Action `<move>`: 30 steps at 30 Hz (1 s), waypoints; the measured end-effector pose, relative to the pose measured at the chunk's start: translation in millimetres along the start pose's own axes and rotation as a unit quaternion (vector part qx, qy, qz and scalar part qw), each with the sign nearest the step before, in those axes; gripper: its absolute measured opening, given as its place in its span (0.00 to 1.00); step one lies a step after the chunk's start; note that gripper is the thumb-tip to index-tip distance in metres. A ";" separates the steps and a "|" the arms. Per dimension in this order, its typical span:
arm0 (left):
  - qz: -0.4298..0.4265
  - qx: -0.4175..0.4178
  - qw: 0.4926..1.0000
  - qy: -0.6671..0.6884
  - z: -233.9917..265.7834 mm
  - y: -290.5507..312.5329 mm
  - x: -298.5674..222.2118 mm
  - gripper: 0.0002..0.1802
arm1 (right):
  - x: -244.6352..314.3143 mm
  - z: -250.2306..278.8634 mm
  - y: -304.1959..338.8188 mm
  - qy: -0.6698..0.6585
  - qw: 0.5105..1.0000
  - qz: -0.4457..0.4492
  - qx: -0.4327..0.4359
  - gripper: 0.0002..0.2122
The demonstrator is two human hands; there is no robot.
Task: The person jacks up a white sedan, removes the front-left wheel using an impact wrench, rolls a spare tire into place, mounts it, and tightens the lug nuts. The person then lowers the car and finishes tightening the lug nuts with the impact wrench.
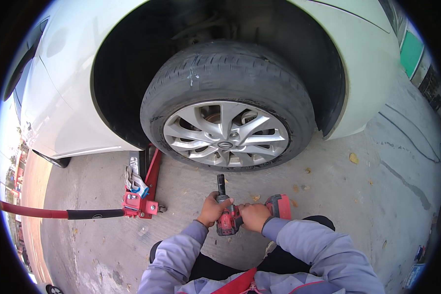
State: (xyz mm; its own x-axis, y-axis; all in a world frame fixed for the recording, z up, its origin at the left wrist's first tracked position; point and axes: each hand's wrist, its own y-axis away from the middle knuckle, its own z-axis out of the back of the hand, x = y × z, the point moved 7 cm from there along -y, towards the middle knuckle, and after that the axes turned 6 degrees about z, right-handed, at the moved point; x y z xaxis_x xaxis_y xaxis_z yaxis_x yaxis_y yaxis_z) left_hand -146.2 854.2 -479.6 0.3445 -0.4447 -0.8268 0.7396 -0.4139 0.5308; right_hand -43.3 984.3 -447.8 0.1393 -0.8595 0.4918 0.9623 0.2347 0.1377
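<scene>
A red and black cordless impact wrench (226, 223) is held in front of me, its black socket (221, 184) pointing away toward the car wheel. My left hand (211, 209) is closed round the front of the wrench, near the base of the socket. The handle is wrapped by my right hand (255, 216), with the red battery (279, 207) sticking out to its right. Ahead stands a wheel with a silver multi-spoke rim (225, 145) and a worn black tyre (223, 83). The socket tip is apart from the rim, just below the tyre's lower edge.
A red floor jack (152, 174) reaches under the white car (66, 98), its long handle (44, 211) stretching left. Whitish gloves (136, 182) lie on the jack. A dark hose (411, 132) runs over the concrete floor (338, 181) at right, near scattered dry leaves (353, 158).
</scene>
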 end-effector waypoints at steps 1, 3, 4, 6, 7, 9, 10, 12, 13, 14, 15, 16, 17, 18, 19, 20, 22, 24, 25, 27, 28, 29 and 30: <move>-0.002 -0.004 1.000 0.001 -2.4 -2.6 -7.2 0.25 | -5.2 3.1 -0.4 -0.013 1.000 -0.005 -0.006 0.12; -0.010 -0.014 1.000 0.003 -6.5 -9.8 -23.9 0.27 | -14.0 11.4 -2.8 -0.034 0.999 0.007 -0.020 0.13; -0.001 -0.009 1.000 0.021 -8.8 -12.8 -29.7 0.27 | -18.3 15.5 -4.7 -0.042 0.999 0.013 -0.024 0.13; 0.015 -0.001 0.998 0.054 -11.6 -17.4 -40.8 0.27 | -27.8 24.4 -7.6 -0.054 0.997 0.013 -0.045 0.14; 0.023 -0.008 0.999 0.048 -11.2 -19.7 -46.5 0.27 | -32.0 28.0 -9.3 -0.059 0.997 0.013 -0.054 0.15; 0.044 -0.023 0.998 0.030 -10.6 -25.2 -58.9 0.28 | -40.0 33.7 -16.5 -0.076 0.995 0.008 -0.065 0.16; 0.045 -0.022 0.999 0.013 -12.3 -28.2 -66.8 0.27 | -43.4 35.8 -19.6 -0.083 0.994 0.005 -0.071 0.16; 0.048 -0.026 0.998 -0.024 -13.3 -33.3 -82.8 0.27 | -48.6 39.7 -24.4 -0.102 0.991 -0.003 -0.089 0.15; 0.060 -0.026 0.997 -0.050 -14.7 -34.7 -87.1 0.29 | -51.1 40.6 -25.5 -0.110 0.989 -0.007 -0.098 0.15; 0.067 -0.024 0.994 -0.079 -16.5 -38.2 -91.8 0.32 | -53.5 39.2 -26.2 -0.113 0.989 -0.011 -0.091 0.14; 0.072 -0.020 0.991 -0.109 -18.2 -43.9 -96.3 0.35 | -56.7 37.9 -27.1 -0.114 0.990 -0.018 -0.087 0.13; 0.075 -0.016 0.987 -0.139 -19.2 -50.2 -99.6 0.38 | -60.5 36.3 -28.6 -0.112 0.990 -0.028 -0.079 0.13; 0.067 -0.004 0.988 -0.138 -21.3 -54.3 -101.0 0.38 | -63.2 37.4 -30.7 -0.117 0.988 -0.027 -0.095 0.12; 0.065 -0.010 0.990 -0.121 -21.3 -57.8 -99.3 0.37 | -65.9 37.0 -32.5 -0.115 0.988 -0.026 -0.103 0.11; 0.061 -0.020 0.993 -0.097 -20.0 -60.4 -97.0 0.36 | -68.3 34.7 -34.9 -0.111 0.989 -0.026 -0.098 0.11; 0.061 -0.028 0.995 -0.070 -18.2 -61.0 -93.1 0.35 | -70.7 37.1 -37.1 -0.104 0.987 -0.021 -0.124 0.10; 0.035 -0.027 0.997 -0.065 -15.6 -65.4 -92.6 0.31 | -73.2 38.9 -41.9 -0.089 0.985 -0.013 -0.150 0.10; 0.016 -0.030 0.998 -0.045 -15.1 -70.9 -93.1 0.30 | -76.4 37.0 -43.9 -0.091 0.985 -0.020 -0.147 0.09; 0.035 -0.023 0.997 -0.064 -14.6 -72.4 -90.1 0.32 | -77.8 35.3 -44.4 -0.092 0.986 -0.029 -0.139 0.09; 0.050 -0.022 0.996 -0.071 -13.3 -75.9 -88.5 0.33 | -77.8 35.0 -45.4 -0.097 0.985 -0.037 -0.137 0.10; 0.057 -0.021 0.996 -0.073 -12.3 -77.3 -87.6 0.33 | -76.6 35.6 -46.1 -0.101 0.985 -0.037 -0.138 0.10; 0.047 -0.021 0.995 -0.088 -11.1 -79.0 -88.9 0.35 | -74.7 34.5 -46.7 -0.103 0.985 -0.042 -0.130 0.11; 0.042 -0.016 0.994 -0.096 -9.8 -81.5 -89.5 0.36 | -72.7 35.5 -47.7 -0.107 0.984 -0.045 -0.137 0.12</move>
State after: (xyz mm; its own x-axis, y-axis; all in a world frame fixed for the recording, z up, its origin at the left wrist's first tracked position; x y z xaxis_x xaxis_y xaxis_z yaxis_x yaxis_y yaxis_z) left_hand -231.6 935.5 -450.7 0.2916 -0.6212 -0.7274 0.7322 -0.3443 0.5876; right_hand -107.7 1051.7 -459.6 0.0273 -0.7490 0.6620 0.9994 0.0058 -0.0346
